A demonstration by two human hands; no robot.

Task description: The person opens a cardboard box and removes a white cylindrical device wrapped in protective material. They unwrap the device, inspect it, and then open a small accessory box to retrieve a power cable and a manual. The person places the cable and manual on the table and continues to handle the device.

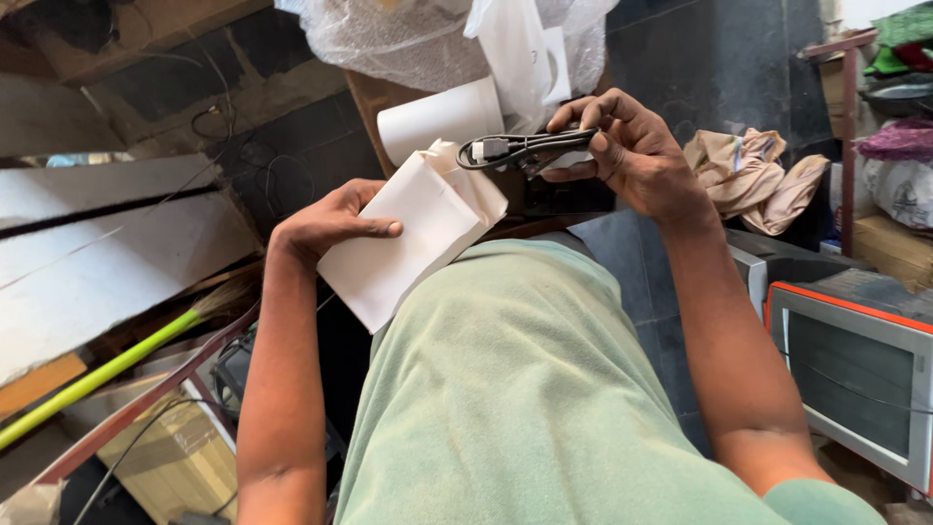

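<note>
- Over our lap, on the green cloth (515, 389) of the knee, we hold a white paper packet (413, 233) in our left hand (326, 222); the thumb lies across its near face and the fingers curl behind its left edge, so the hand is closed around it.
- Up and to the right of that packet, our right hand (632, 146) pinches a coiled black cable (520, 148) between thumb and fingers, closed firmly on the bundle.
- The cable bundle runs nearly level, its long axis left to right, with the loop and a plug end pointing left toward the packet's crumpled top corner.
- The packet's long axis slants from lower left to upper right, so its open or folded top faces the cable; we cannot quite tell whether that top is open, since the paper is bunched there.
- The cable's left tip sits just beside the packet's top, perhaps touching it; the right hand is the nearer one to that gap.
- Beyond both hands lie a white paper roll (437, 117) and clear plastic wrapping (418, 39).
</note>
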